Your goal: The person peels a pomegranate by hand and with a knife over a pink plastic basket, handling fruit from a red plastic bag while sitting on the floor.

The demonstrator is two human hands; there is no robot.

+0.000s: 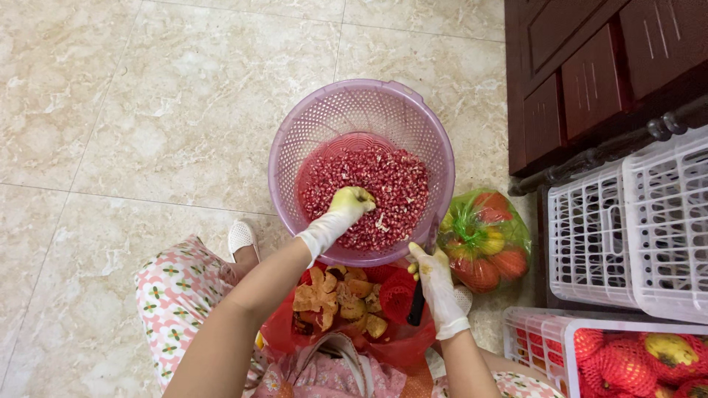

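Observation:
A purple perforated basket [295,133] stands on the tiled floor and holds a heap of red pomegranate seeds [398,184]. My left hand [351,204], in a stained white glove, reaches into the basket with its fingers curled down on the seeds; whether it holds any is hidden. My right hand [433,274], also gloved, rests at the basket's near rim and grips a knife by its dark handle [417,306], the blade hidden behind the hand. Below the basket a red plastic bag [398,343] holds pomegranate peel [332,295].
A green net bag of pomegranates [487,239] lies right of the basket. White plastic crates [627,228] stand at the right; a lower crate [627,357] holds netted fruit. Dark wooden furniture [590,66] is at the top right. My knees and a white shoe [242,237] are at the left.

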